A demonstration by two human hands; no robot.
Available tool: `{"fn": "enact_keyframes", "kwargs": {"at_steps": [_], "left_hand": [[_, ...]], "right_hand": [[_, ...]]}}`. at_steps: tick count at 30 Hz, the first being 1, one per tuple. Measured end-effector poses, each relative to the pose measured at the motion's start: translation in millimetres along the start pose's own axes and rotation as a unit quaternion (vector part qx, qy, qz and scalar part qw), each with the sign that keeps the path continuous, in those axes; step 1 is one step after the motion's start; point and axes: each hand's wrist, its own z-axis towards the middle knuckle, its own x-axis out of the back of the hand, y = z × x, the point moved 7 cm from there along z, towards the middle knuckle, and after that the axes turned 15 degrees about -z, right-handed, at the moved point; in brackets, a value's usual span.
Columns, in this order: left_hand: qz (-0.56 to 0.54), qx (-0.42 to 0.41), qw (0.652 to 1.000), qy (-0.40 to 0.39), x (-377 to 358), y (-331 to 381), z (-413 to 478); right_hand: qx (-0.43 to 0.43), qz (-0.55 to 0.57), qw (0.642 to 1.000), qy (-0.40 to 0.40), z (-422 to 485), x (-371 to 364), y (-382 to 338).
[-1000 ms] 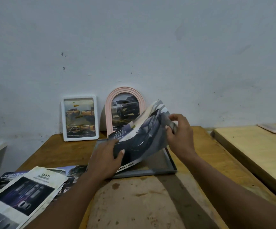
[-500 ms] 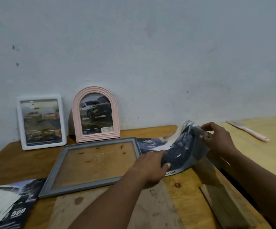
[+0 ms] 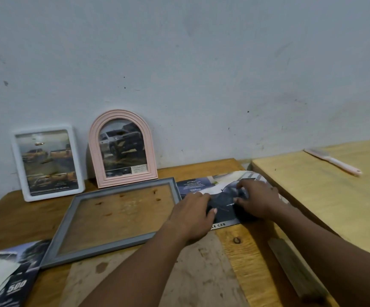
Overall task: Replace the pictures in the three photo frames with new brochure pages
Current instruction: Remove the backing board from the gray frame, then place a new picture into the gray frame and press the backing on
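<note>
Both hands, left hand (image 3: 191,214) and right hand (image 3: 256,199), press spread fingers flat on a car brochure page (image 3: 220,197) near the tabletop's (image 3: 241,258) right edge, beside the empty grey frame (image 3: 66,227).

Both hands flat on brochure page (image 3: 224,193)

Looks like a workshop or storeroom. Rough stained wooden table (image 3: 201,273) w/ scuffed bare wall (image 3: 179,63) (marks all over).

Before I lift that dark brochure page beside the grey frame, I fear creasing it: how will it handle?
The brochure page looks thin and glossy, so it is probably floppy and light. Its far edge curls up already, so it likely creases easily. Both hands, left and right, press it flat.
</note>
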Motion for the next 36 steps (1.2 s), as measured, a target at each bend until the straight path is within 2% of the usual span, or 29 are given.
{"fn": "enact_keyframes", "kwargs": {"at_steps": [4,11,17,21,28,33,36], "left_hand": [[-0.012,-0.002,1.0,-0.003,0,-2,-2],[-0.036,0.004,0.999,0.005,8,-8,-4],[-0.023,0.003,0.999,0.031,32,-13,-13],[-0.028,0.038,0.997,0.064,68,-39,-41],[-0.027,0.159,0.976,0.148,154,-132,-139],[-0.053,0.235,0.946,0.219,200,-199,-231],[-0.037,0.266,0.93,0.252,214,-232,-275]], "right_hand": [[0.029,0.027,0.999,-0.032,0,-15,-18],[0.005,0.027,0.999,-0.047,3,-15,-20],[0.012,0.082,0.997,-0.007,2,8,-52],[0.081,0.14,0.987,0.011,-2,27,-116],[0.198,0.199,0.959,-0.023,-24,43,-276],[0.301,0.175,0.937,-0.024,-61,43,-391],[0.345,0.1,0.933,-0.036,-82,35,-443]]}}
